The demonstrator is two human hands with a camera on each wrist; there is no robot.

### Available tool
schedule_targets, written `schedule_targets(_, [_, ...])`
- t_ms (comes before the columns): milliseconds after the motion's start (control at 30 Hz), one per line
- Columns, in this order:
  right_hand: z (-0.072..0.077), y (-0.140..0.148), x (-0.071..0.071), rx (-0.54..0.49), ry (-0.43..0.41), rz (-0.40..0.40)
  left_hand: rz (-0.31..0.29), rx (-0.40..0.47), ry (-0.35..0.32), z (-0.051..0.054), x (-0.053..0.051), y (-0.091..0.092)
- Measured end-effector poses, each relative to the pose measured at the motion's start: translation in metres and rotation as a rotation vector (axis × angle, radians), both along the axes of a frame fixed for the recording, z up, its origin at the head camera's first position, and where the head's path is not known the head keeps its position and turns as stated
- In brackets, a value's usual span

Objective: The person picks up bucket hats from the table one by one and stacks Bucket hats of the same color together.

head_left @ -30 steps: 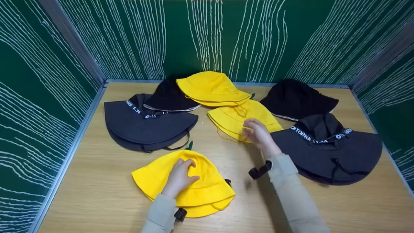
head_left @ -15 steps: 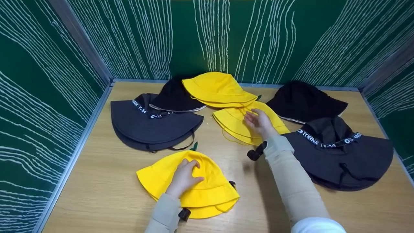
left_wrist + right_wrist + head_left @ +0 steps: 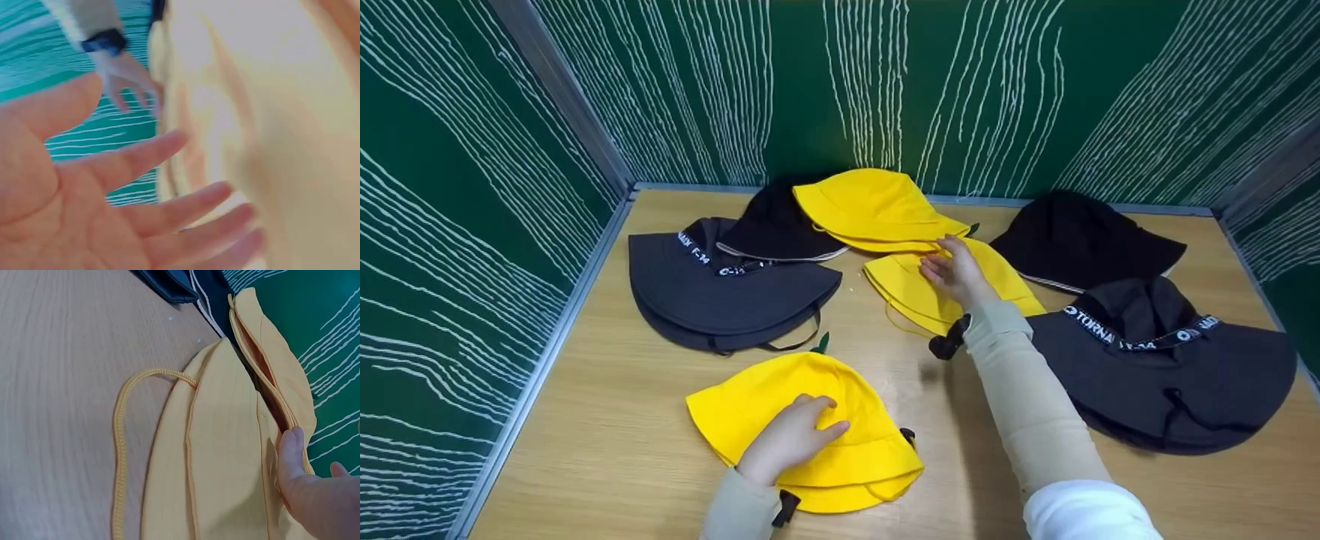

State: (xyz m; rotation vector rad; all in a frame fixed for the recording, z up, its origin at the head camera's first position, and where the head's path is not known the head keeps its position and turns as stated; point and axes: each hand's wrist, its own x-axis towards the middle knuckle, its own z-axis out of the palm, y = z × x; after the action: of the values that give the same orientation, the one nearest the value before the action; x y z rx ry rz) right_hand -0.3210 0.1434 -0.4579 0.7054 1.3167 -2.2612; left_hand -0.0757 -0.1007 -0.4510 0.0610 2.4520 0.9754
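- We've three yellow bucket hats (image 3: 877,206), two black hats (image 3: 1087,244), two grey wide-brim hats (image 3: 731,296) on the worktop (image 3: 600,435).
- Left hand (image 3: 791,439) spread at nearest yellow hat (image 3: 866,454); right hand (image 3: 961,271) loosely spread at middle yellow hat (image 3: 1006,283).
- Left black hat (image 3: 776,225) partly covered; right fingertip contact unclear.

There is room along the tabletop (image 3: 585,450) left of the front hat (image 3: 859,412); the wall (image 3: 802,97) blocks the far side.
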Motion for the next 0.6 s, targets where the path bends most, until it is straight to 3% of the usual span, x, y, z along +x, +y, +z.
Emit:
schedule_targets(133, [-0.002, 0.000, -0.006, 0.037, 0.034, 0.030, -0.015, 0.005, -0.031, 0.017, 0.003, 0.000])
schedule_targets(300, [-0.003, -0.003, -0.012, 0.069, 0.050, 0.076, 0.003, 0.006, -0.043, 0.024, -0.011, 0.003])
schedule_targets(467, [-0.003, -0.009, -0.020, 0.117, 0.034, 0.083, -0.037, -0.057, -0.070, 0.016, -0.031, 0.011])
schedule_targets(600, [-0.005, -0.012, -0.024, 0.223, -0.007, 0.084, -0.058, -0.102, -0.085, 0.005, -0.043, 0.022])
